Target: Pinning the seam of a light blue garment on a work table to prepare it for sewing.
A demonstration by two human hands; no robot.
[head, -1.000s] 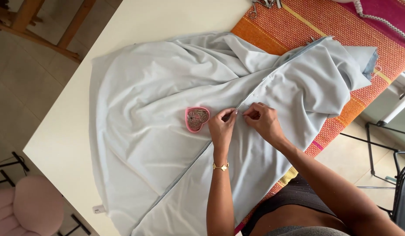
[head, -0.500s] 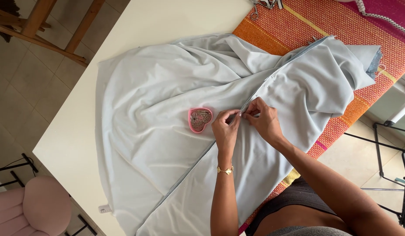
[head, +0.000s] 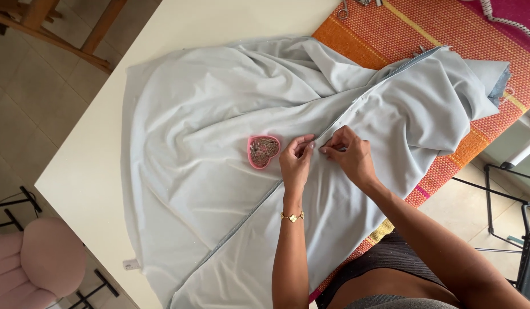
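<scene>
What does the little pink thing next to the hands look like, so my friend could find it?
Look at the big pale grey cloth spread over the white table. Near its middle, just beside the left hand, sits a small pin dish. It is the only pink, heart-shaped thing on the cloth, and it is full of thin metal pins.

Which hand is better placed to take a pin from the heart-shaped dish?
Probably the left hand: it lies right beside the pink dish, while the right hand pinches the cloth seam farther away.

White table in daylight; beige tiled floor left of it, pink stool near lower corner, wooden chair legs near upper corner, orange woven mat on table's right part.
</scene>
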